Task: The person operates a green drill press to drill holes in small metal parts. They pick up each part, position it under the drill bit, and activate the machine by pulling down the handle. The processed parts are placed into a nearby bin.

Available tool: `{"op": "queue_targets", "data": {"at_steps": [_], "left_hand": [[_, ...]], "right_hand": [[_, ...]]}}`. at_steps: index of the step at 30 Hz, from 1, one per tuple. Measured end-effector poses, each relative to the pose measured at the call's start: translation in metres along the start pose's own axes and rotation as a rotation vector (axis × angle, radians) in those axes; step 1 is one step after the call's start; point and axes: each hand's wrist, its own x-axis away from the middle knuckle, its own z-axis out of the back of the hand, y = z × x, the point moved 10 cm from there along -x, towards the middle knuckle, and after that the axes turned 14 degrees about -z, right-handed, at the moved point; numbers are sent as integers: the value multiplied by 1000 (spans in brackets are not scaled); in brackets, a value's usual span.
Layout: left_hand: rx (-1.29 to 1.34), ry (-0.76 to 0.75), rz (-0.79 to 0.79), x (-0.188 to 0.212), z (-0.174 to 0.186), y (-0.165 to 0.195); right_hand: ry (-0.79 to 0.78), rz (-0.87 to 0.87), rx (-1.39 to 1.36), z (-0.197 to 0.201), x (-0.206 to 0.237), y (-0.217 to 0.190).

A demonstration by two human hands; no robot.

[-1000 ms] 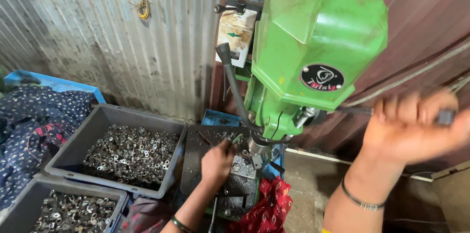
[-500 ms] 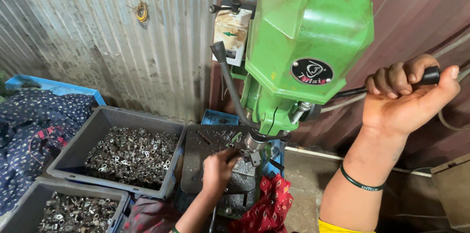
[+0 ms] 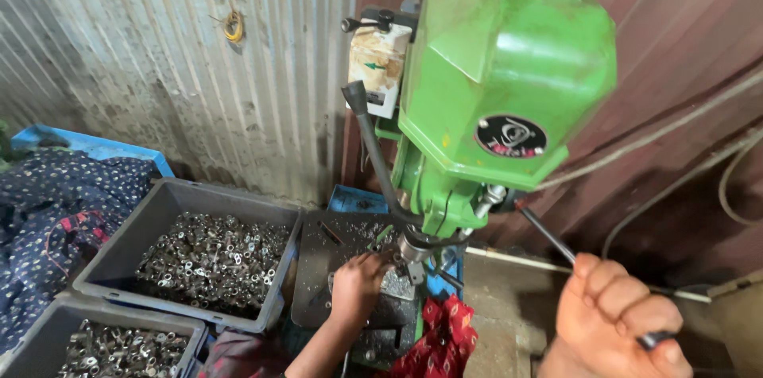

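I work at a green drill press [image 3: 509,84] that stands against a corrugated metal wall [image 3: 159,68]. My right hand [image 3: 616,322] is low at the right, and its grip is fully closed around the dark knob at the end of the feed lever [image 3: 548,239]. My left hand [image 3: 358,289] lies on the drill table [image 3: 334,255], directly under the spindle [image 3: 413,249]. Its fingers are curled over a small metal part, but I cannot see the part itself, so I cannot tell how tight this grip is.

I judge that the step in hand is the drilling stroke: the lever is pulled down and the spindle is close above the left hand.

The next move asks for care, I think. The left fingers must stay beside the bit and not under it, and the lever should go smoothly, so the piece does not turn or jump.

At the left a grey bin [image 3: 191,255] full of small metal pieces stands just beside the table, and a second grey bin [image 3: 95,346] is in front of it. A red cloth [image 3: 445,334] hangs below the table.
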Motion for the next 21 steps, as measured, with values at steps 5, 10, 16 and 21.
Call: {"op": "queue_targets", "data": {"at_steps": [5, 10, 16, 21], "left_hand": [[-1, 32, -15, -1, 5, 2], [6, 32, -28, -3, 9, 9], [-34, 78, -64, -5, 11, 14], [-52, -11, 69, -4, 27, -8]], "right_hand": [[121, -11, 14, 30, 23, 5], [43, 16, 10, 32, 18, 4], [192, 6, 154, -3, -31, -8], [490, -209, -847, -24, -118, 14]]}}
